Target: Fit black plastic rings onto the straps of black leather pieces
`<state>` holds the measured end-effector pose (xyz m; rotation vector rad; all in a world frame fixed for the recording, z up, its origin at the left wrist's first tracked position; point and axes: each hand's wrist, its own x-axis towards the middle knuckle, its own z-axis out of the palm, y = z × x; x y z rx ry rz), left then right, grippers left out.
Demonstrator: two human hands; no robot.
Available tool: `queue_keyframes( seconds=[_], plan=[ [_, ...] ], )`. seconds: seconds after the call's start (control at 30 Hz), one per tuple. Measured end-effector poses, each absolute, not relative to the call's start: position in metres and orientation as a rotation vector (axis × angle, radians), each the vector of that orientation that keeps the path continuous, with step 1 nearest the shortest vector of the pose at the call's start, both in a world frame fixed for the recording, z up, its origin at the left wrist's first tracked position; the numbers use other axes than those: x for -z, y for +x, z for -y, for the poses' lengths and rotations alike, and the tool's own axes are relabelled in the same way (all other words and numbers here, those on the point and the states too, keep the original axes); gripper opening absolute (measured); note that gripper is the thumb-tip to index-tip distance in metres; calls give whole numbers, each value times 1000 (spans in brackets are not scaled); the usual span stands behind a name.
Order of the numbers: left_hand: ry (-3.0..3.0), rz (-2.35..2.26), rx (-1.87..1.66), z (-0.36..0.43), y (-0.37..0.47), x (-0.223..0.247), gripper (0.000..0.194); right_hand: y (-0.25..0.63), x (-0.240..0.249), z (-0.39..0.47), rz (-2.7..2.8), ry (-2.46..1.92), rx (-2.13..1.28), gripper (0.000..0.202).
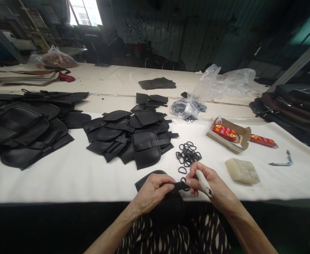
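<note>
At the table's front edge, my left hand [157, 190] is closed on a black leather piece [169, 208] with a strap. The piece hangs partly over the edge toward my lap. My right hand [204, 180] pinches a black D-ring [183, 181] at the strap's end, and a whitish cover sits on its index finger. Whether the strap passes through the ring is hard to make out. Just beyond my fingers lies a loose heap of black D-rings [188, 155], with a single D-ring [182, 170] apart from it.
Black leather pieces form a middle pile [146, 148] and a left pile [25, 130]. To the right are a yellowish block [242, 171], a cardboard box [243, 144] with red packets, and a grey metal tool [283, 162]. Clear plastic bags [223, 81] lie farther back.
</note>
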<state>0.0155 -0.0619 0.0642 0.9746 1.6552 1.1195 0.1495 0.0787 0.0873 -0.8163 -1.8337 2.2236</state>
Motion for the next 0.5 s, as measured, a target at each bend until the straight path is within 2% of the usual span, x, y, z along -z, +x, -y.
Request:
queue_keyframes(
  seconds=[0.17,0.5],
  plan=[
    [953,-1602,-1164,64,14,-61,21,148,-88,-76,1735,-732,-2327,32],
    [1066,-1724,-1153,63,17,-60,21,147,-90,-71,1864,-879,-2171,32]
  ],
)
